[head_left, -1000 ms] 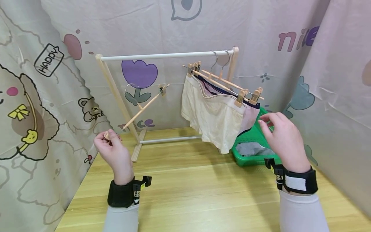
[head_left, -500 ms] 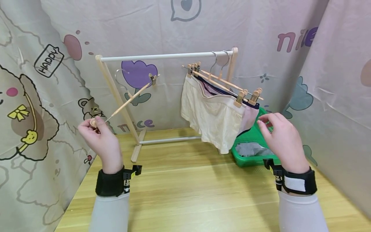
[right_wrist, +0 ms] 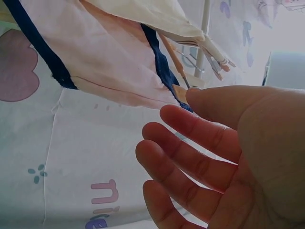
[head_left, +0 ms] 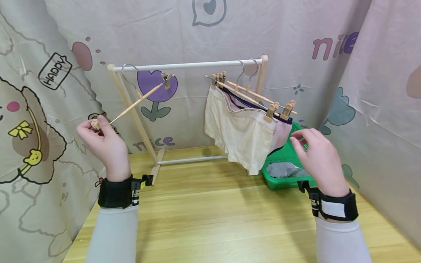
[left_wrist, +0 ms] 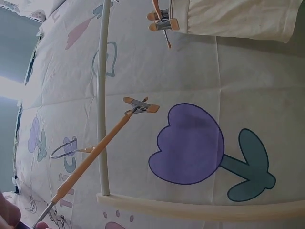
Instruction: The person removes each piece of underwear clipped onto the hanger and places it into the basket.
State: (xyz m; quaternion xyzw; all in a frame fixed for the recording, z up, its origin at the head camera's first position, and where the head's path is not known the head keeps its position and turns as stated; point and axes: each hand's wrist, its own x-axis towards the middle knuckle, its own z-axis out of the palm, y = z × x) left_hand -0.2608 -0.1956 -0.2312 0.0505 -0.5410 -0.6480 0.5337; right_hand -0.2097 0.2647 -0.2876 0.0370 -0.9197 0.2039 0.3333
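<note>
My left hand pinches one clip end of a wooden clip hanger. The hanger slants up to the right, and its free clip has nothing in it. Its metal hook overlaps the left end of the white rail in the head view. My right hand holds nothing, its fingers loosely bent beside the hung underwear. Cream underpants hang by two clips from a hanger on the rail's right end. Pink underpants with navy trim hang behind them on a second hanger.
A green basket with grey cloth inside stands on the wooden table behind my right hand. The rack's left wooden leg rises near the hanger. A printed curtain encloses the back and sides.
My left hand has moved up and left with the hanger, bringing its hook from below the rail up to rail height. The right hand stays nearly still.
</note>
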